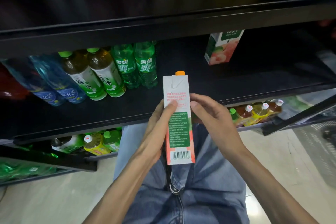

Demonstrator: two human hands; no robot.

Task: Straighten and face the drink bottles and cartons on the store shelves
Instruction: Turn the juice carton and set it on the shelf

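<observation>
We hold 1 juice carton (179, 120) upright before the middle shelf (127, 109); our left hand (158, 129) grips its side, our right hand (214, 114) touches it with relaxed fingers.

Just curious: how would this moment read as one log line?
left hand: holds juice carton | right hand: touching carton | placed: not yet

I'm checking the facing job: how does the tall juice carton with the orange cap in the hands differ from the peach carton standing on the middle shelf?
The orange-capped juice carton is off the shelf, gripped by the left hand; the peach juice carton stands on the black middle shelf, untouched. The held one shows its text and barcode; the shelved one shows its fruit picture. Both are tall white, green and pink cartons.
</observation>
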